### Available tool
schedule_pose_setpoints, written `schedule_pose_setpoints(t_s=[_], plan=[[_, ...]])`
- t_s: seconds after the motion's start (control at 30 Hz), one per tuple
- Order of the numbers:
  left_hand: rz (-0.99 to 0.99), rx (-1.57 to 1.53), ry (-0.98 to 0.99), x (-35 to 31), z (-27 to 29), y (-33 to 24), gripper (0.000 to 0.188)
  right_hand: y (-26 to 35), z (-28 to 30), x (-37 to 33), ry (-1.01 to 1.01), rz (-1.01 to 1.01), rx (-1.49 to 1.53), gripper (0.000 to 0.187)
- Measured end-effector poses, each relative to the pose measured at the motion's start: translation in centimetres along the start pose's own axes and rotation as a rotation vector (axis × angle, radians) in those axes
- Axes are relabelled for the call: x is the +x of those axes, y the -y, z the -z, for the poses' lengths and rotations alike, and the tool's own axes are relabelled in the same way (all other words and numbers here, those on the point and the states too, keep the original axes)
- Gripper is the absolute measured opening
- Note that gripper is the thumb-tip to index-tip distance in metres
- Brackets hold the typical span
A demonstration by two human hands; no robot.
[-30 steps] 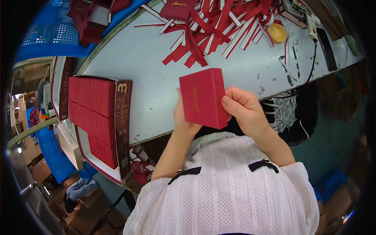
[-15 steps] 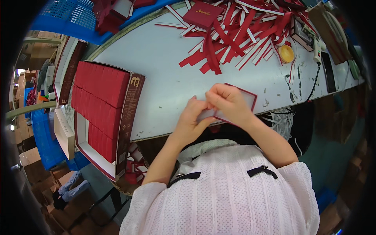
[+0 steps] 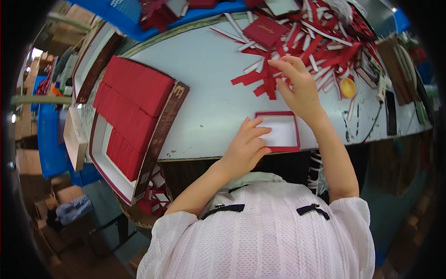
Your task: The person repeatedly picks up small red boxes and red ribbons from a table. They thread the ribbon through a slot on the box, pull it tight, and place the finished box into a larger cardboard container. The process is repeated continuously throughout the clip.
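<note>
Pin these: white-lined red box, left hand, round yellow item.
White-lined red box (image 3: 284,132), head view: bare inner floor.
Left hand (image 3: 244,149), head view: back of the hand.
Round yellow item (image 3: 347,87), head view: visible middle.

A workshop was indicated: the scuffed worktable (image 3: 211,109) was strewn with red-and-white strips (image 3: 265,78) on the far side, a carton (image 3: 160,142) at left was packed with red boxes (image 3: 132,95), and cardboard boxes (image 3: 29,163) were piled farther left.
</note>
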State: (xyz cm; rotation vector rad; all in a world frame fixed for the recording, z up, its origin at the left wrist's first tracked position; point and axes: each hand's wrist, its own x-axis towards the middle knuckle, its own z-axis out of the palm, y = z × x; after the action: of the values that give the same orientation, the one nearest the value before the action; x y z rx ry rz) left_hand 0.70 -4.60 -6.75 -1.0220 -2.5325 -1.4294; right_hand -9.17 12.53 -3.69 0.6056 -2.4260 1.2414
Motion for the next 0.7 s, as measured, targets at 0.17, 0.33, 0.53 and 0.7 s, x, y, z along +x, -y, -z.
schedule_pose_setpoints(t_s=[0.17, 0.33, 0.53, 0.7], plan=[[0.082, -0.398, -0.581, -4.2, 12.1, -1.7, 0.016, -2.2, -1.5, 0.6, 0.153, -0.055, -0.216, 0.039], [0.13, -0.147, -1.276, -12.6, 26.5, -2.0, 0.019, -3.9, -3.0, 1.0, -0.057, 0.113, -0.125, 0.007], [0.717, -0.036, -1.034, -19.0, 28.9, 6.1, 0.021, 1.3, -4.1, 1.3, 0.007, -0.119, 0.23, 0.005], [0.822, -0.349, -0.856, -18.0, 28.2, 8.5, 0.023, 6.4, -2.0, 0.3, 0.054, -0.203, 0.506, 0.009]])
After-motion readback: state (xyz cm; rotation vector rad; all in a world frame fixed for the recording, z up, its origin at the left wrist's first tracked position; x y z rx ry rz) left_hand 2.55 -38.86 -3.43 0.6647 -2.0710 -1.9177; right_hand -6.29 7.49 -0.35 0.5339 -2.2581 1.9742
